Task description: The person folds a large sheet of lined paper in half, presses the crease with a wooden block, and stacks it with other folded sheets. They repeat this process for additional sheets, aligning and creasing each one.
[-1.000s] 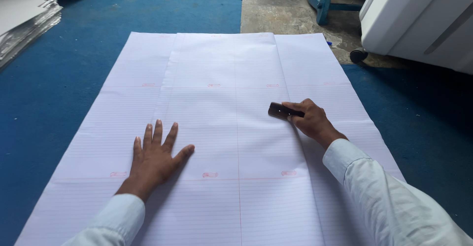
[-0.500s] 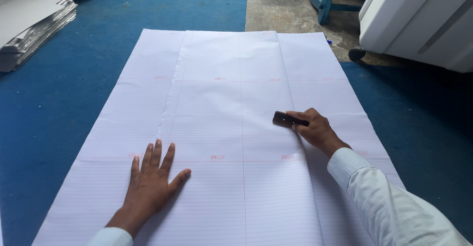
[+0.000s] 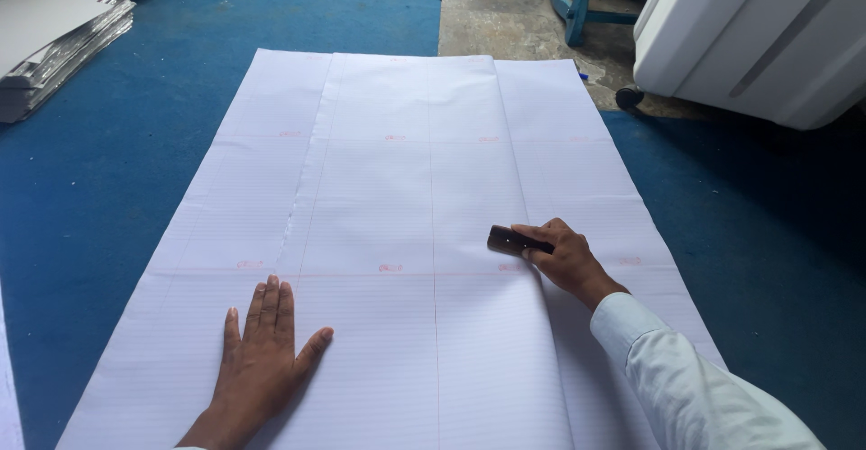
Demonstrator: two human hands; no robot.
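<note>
Dark block (image 3: 508, 239) gripped in R hand (image 3: 564, 259), pressed on ruled sheet (image 3: 388, 197).

Single head-worn camera, looking steeply down and forward over a floor-level work area.

The one view sits above and behind the person's hands, facing toward 12 o'clock, so the near edge of the frame is closest to the body. It is close enough that the paper sheet (image 3: 406, 234) fills most of the picture, narrowing toward 12 o'clock. The left hand (image 3: 262, 360) enters at 7 o'clock and the right hand (image 3: 564, 256) with its sleeve (image 3: 695, 387) comes in from 5 o'clock. Farther off, a paper stack (image 3: 54, 44) lies at 10 o'clock and a white machine (image 3: 758, 35) at 2 o'clock. No second view overlaps it.
</note>
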